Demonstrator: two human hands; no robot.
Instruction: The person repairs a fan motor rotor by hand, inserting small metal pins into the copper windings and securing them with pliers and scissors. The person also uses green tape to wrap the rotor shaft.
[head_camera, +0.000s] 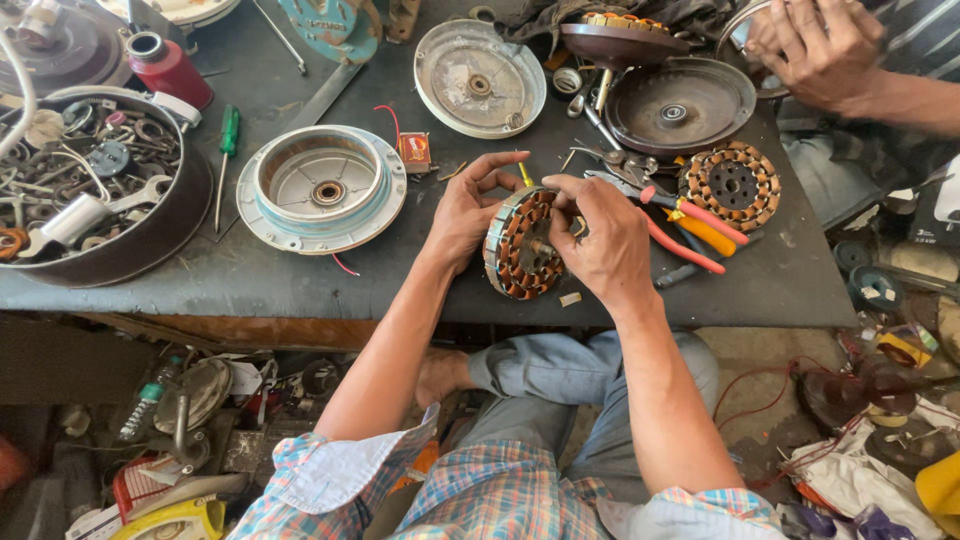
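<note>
Both hands, left hand (462, 215) and right hand (597, 235), are gripping the stator (522, 245) right of the housing (322, 187), windings still uncut, pliers (670, 215) lying unused.

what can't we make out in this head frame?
- Stator right side: covered by the right hand.
- Left hand palm and its contact with the stator: turned away from the head camera.
- Co-worker's hand: what it grips is hidden and cut by the top edge.
- Parts bowl: cropped at left.
</note>
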